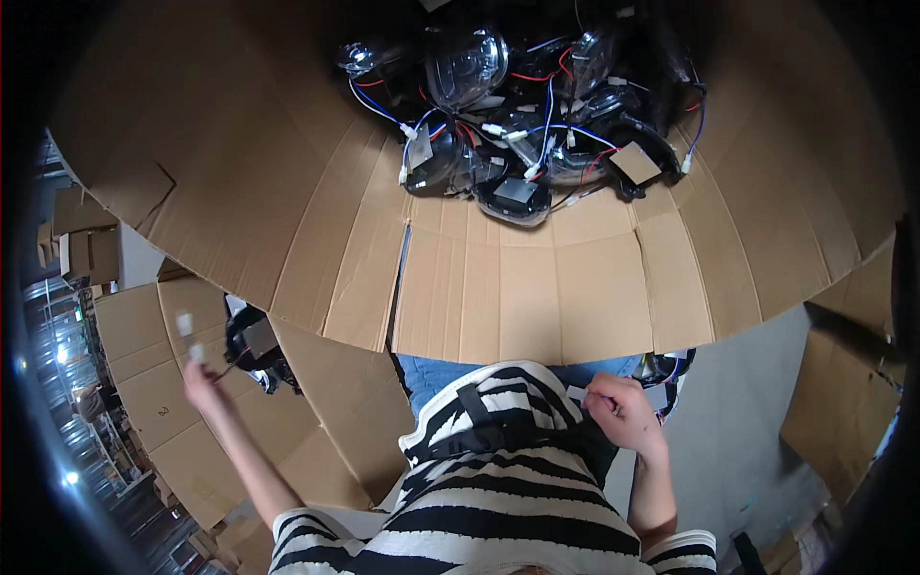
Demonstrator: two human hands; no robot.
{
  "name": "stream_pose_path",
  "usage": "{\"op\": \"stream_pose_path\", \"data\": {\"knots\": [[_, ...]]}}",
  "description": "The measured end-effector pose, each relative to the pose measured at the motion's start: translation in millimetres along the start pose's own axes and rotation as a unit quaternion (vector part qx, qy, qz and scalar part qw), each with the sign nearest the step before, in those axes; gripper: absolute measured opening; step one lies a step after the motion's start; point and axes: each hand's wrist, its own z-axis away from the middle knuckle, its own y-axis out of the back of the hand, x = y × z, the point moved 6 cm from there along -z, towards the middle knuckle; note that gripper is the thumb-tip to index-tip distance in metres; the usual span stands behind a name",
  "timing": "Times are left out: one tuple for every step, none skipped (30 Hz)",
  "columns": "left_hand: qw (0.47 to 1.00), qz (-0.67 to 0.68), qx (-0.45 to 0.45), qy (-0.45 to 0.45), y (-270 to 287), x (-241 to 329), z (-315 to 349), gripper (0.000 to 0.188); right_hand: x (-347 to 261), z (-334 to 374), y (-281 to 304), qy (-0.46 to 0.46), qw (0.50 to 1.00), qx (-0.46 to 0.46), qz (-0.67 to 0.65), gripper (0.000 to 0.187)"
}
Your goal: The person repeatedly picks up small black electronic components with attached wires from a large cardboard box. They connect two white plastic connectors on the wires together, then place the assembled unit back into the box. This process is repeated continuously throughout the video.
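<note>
Out to the left, my left hand (199, 381) is closed on a thin wire. A blurred white connector (185, 324) sticks up above its fingers. From the hand, a dark stretch of wire (231, 365) leads toward a black lamp-like unit (257, 337) with a grey square patch, at the opening of the left box. By my waist, my right hand (623, 410) is curled into a fist; whether anything is inside it is hidden. Under it and beside my leg, part of another wired black unit (661, 369) shows.
A large cardboard box (565, 292) lies open in front of me, with several black lamp-like units (465, 72) with clear covers and coloured wires piled inside. To the left stands a cardboard box (355, 402). More cardboard (843, 393) stands at the right, beyond grey floor (733, 422).
</note>
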Motion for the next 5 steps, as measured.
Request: {"op": "stream_pose_path", "data": {"knots": [[0.998,-0.049,-0.037,-0.028,-17,-21,9,0.012,0,0,2,-0.004,1.0,-0.003,0.007,0.006],[0.996,-0.024,-0.082,-0.003,-24,-46,9,0.015,-1,-1,4,-0.006,1.0,-0.003,0.0,0.006],[0.996,-0.064,-0.062,0.013,-36,-58,14,0.019,-2,0,5,-0.011,1.0,-0.002,-0.003,0.006],[0.973,-0.202,-0.049,-0.1,-48,-42,22,0.022,-2,1,6,-0.019,1.0,0.002,-0.004,0.006],[0.955,-0.211,-0.038,-0.207,-68,-4,44,0.022,-3,-2,7,-0.019,1.0,0.007,0.001,0.006]]}}
